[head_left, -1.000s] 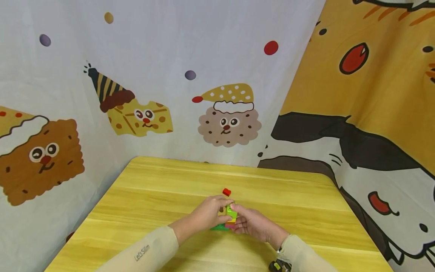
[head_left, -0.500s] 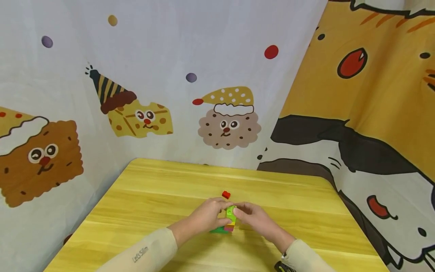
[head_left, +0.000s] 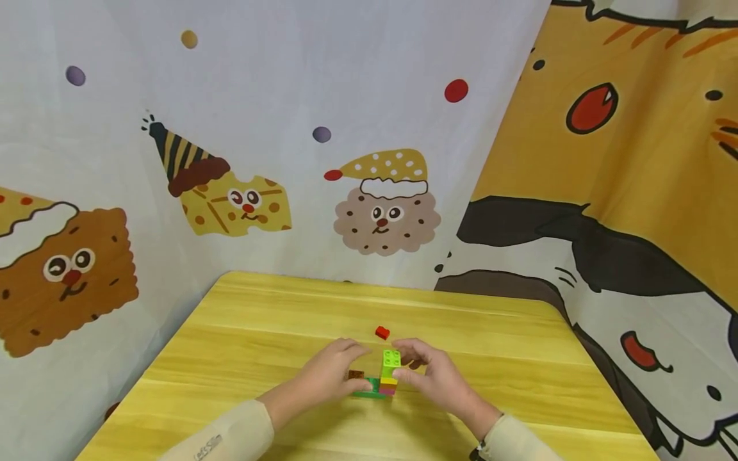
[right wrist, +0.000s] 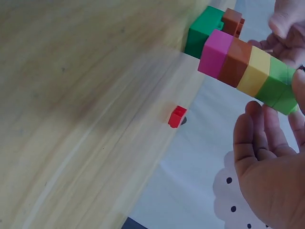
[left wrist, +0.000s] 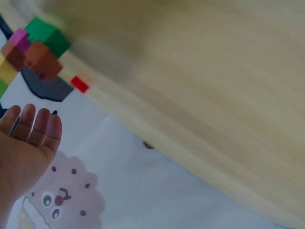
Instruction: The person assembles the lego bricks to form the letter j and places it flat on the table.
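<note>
A tower of toy building bricks [head_left: 391, 365] stands upright at the right end of a green brick base [head_left: 371, 386]. From the bottom its colours run pink, brown, yellow and light green, clearest in the right wrist view [right wrist: 238, 64]. A brown brick [head_left: 356, 374] sits on the base's left part. My right hand [head_left: 438, 378] is loosely spread at the tower's upper right side, thumb close to the light green part; contact cannot be told. My left hand [head_left: 323, 374] is spread left of the tower, its thumb over the base, holding nothing.
A small red brick [head_left: 382, 333] lies on the wooden table [head_left: 259, 333] behind the tower. A patterned cloth [head_left: 277, 96] hangs beyond the table's back edge.
Both hands were close around the light green top. My left hand has since drawn away leftward and my right hand has loosened, leaving the tower standing and the brown brick visible.
</note>
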A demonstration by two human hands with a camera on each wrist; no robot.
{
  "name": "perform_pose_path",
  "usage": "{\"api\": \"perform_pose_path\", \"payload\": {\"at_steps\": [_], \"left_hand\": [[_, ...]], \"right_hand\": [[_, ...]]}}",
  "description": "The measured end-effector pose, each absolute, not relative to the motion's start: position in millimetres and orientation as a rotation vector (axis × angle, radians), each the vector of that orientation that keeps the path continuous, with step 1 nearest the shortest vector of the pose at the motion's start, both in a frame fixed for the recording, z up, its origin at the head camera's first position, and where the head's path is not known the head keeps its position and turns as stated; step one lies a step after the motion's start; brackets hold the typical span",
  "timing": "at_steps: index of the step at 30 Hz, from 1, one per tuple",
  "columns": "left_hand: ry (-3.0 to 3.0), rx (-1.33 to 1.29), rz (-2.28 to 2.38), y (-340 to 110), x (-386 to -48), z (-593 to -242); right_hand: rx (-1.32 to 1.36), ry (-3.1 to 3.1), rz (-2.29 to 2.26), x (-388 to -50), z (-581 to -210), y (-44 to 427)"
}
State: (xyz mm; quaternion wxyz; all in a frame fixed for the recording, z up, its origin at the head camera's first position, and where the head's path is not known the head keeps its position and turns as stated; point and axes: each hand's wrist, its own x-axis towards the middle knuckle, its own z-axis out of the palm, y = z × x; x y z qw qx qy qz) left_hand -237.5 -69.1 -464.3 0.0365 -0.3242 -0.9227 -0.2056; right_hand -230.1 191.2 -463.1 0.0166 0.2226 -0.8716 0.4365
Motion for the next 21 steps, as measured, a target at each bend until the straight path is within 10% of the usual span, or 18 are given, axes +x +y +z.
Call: {"api": "perform_pose_path", "payload": {"at_steps": [21], "left_hand": [[-2.775, -0.985, -0.275, -68.1, -227.0, -491.1]], "right_hand": [[0.454, -2.740, 1.471, -263.7, -467.7, 178.4]]}}
